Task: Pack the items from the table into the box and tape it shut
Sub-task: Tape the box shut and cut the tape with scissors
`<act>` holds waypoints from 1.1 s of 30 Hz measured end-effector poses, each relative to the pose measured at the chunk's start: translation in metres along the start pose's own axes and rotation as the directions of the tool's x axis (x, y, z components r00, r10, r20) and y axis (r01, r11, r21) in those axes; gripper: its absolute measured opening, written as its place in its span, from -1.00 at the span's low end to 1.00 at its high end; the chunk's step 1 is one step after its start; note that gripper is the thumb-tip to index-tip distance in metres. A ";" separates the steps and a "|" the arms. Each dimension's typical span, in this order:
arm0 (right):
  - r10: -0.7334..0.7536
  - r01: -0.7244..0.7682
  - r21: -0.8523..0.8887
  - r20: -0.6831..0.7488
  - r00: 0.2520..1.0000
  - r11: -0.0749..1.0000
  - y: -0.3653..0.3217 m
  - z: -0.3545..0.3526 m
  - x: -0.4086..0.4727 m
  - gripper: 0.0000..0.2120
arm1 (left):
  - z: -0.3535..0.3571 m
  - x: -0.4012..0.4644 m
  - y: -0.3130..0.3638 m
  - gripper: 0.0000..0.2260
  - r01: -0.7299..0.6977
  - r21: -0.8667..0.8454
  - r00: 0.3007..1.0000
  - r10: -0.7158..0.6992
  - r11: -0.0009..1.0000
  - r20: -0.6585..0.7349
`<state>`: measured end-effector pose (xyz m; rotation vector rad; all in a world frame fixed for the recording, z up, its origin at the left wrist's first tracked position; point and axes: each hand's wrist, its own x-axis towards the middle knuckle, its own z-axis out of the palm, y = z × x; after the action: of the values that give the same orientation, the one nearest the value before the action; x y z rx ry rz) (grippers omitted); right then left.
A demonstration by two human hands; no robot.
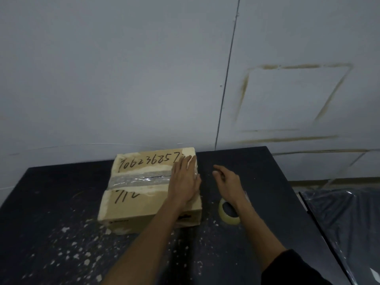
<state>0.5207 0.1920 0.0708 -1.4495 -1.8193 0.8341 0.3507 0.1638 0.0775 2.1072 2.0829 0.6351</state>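
Pressing flat, left hand point(185, 182) on taped box point(144, 190); right hand point(227, 182) loose beside.

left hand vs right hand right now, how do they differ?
The left hand lies flat on the box, fingers straight, pressing the taped right end; the right hand is off the box, above the table. The left touches cardboard; the right holds nothing, fingers loosely curled, its wrist over the tape roll. Both are bare and reach forward.
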 end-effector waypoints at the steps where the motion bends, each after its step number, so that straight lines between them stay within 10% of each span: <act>1: 0.008 -0.008 0.018 0.011 1.000 1.000 -0.013 0.013 0.000 -0.67 | -0.006 -0.002 -0.016 -0.48 0.021 0.012 1.000 -0.021 1.000 -0.021; 20: 0.336 -0.358 0.111 0.177 0.925 0.927 -0.052 0.078 0.006 -0.58 | -0.008 -0.034 -0.082 -0.19 0.012 0.283 0.966 -0.084 0.959 0.243; 28: 0.494 -0.461 -0.234 0.107 0.863 0.856 -0.067 0.090 -0.004 -0.51 | -0.012 -0.035 -0.083 -0.19 0.008 0.267 0.959 -0.084 0.964 0.272; 33: 0.102 -0.091 -0.477 -0.004 0.995 0.874 -0.064 0.104 -0.028 -0.38 | -0.014 -0.036 -0.085 -0.22 -0.012 0.240 0.960 -0.056 0.971 0.273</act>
<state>0.4058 0.1444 0.0592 -1.8533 -2.0784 0.4567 0.2673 0.1299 0.0519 2.1389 2.1050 0.0744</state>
